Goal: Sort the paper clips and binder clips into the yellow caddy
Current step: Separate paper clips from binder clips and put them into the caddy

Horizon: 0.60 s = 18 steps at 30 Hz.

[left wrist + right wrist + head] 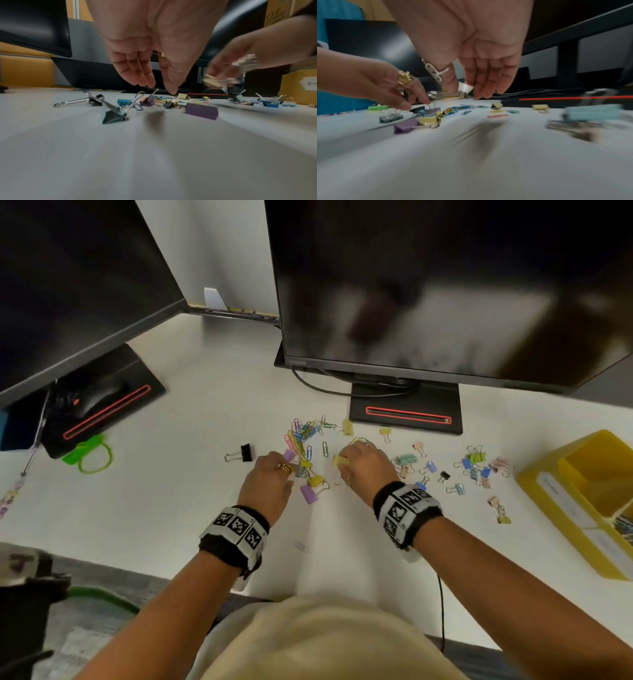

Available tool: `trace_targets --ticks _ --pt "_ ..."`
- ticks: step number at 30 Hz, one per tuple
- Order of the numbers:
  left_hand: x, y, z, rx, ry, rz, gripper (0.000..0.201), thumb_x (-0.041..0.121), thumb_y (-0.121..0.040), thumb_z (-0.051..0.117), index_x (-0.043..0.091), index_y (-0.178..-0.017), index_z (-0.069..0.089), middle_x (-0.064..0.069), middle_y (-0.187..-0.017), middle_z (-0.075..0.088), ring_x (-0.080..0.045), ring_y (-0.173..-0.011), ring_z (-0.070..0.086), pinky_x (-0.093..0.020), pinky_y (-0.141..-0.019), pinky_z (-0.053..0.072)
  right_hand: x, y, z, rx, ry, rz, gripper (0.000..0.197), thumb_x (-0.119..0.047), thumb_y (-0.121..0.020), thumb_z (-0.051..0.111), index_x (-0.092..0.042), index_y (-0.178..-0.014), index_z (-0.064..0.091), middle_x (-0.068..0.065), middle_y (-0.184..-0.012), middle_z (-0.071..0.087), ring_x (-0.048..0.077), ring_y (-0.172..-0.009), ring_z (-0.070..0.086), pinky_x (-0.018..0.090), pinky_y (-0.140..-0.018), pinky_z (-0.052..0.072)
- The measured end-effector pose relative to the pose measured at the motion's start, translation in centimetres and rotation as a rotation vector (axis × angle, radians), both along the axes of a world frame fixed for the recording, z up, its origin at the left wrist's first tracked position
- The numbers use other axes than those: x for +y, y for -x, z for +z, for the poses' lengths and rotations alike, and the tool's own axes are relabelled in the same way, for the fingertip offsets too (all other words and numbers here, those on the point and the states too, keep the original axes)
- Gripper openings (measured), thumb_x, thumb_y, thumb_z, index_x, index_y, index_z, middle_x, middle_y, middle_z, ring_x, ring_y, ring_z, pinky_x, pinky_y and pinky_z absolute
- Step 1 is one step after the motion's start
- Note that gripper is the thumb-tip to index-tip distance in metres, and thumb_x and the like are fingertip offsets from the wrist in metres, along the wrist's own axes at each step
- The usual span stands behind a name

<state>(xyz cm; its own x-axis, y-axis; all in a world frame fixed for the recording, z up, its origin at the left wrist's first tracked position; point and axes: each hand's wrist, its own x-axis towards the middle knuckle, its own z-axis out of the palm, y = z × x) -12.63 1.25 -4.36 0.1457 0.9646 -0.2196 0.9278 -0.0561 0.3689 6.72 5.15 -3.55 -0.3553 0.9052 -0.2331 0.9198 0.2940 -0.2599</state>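
Note:
Coloured paper clips (305,433) lie in a heap mid-desk, with binder clips (476,463) scattered to the right. The yellow caddy (555,484) stands at the far right, paper clips in its near compartment. My right hand (346,463) pinches a pale yellow binder clip (340,461) just above the desk; the right wrist view shows the clip's metal handles (440,94) under the thumb. My left hand (286,462) points down, fingers relaxed, their tips at the wire handles of a small purple binder clip (149,100). A larger purple clip (309,494) and a yellow clip (315,481) lie between the hands.
Two dark monitors stand behind, the right stand (407,416) just beyond the heap, a cable (325,390) looping beside it. A black binder clip (239,454) lies left of the hands. A green strap (92,453) and a mouse (99,398) sit far left.

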Motion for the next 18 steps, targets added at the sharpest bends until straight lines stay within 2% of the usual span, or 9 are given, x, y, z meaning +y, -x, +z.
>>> trace_targets --ticks 4,7,10,15,18 --pt "2.3 -0.4 -0.3 0.117 0.049 -0.011 0.039 0.020 -0.091 0.053 0.018 -0.130 0.053 -0.007 -0.133 0.044 -0.025 -0.122 0.042 -0.037 -0.089 0.049 -4.1 -4.8 -1.3 -0.145 0.121 -0.007 0.032 -0.012 -0.090 0.043 -0.008 -0.120 0.054 0.013 -0.123 0.055 0.028 -0.114 0.049 0.033 -0.092 0.041" --pt "3.2 0.1 -0.8 0.116 0.056 0.083 0.033 0.021 -0.091 0.055 0.012 -0.122 0.059 -0.008 -0.127 0.048 -0.026 -0.118 0.045 -0.038 -0.087 0.051 -4.9 -5.8 -1.2 -0.150 0.168 -0.037 0.036 -0.014 -0.089 0.046 -0.010 -0.125 0.051 0.012 -0.125 0.053 0.028 -0.116 0.049 0.034 -0.093 0.042" --pt "3.2 1.0 -1.2 0.077 0.064 0.132 0.026 0.018 -0.093 0.052 0.008 -0.113 0.065 -0.010 -0.123 0.051 -0.027 -0.111 0.052 -0.038 -0.082 0.052 -4.2 -3.7 -0.1 -0.025 0.126 -0.016 0.041 -0.020 -0.089 0.050 -0.012 -0.129 0.049 0.012 -0.128 0.052 0.029 -0.118 0.047 0.035 -0.099 0.040" --pt "2.7 1.8 -0.7 0.262 0.038 0.178 0.024 0.016 -0.092 0.048 0.008 -0.105 0.067 -0.013 -0.115 0.053 -0.032 -0.114 0.045 -0.039 -0.076 0.049 -2.8 3.4 0.4 0.118 0.120 0.093 0.035 -0.022 -0.090 0.050 -0.010 -0.122 0.055 0.017 -0.121 0.054 0.033 -0.112 0.050 0.039 -0.095 0.044" --pt "2.8 1.2 -0.2 0.183 -0.019 0.135 0.023 0.018 -0.090 0.053 0.009 -0.105 0.068 -0.012 -0.117 0.051 -0.030 -0.114 0.045 -0.038 -0.079 0.047 -2.9 4.9 -0.6 0.028 0.158 0.166 0.031 -0.022 -0.088 0.050 -0.008 -0.115 0.057 0.015 -0.120 0.053 0.034 -0.110 0.048 0.041 -0.088 0.047"
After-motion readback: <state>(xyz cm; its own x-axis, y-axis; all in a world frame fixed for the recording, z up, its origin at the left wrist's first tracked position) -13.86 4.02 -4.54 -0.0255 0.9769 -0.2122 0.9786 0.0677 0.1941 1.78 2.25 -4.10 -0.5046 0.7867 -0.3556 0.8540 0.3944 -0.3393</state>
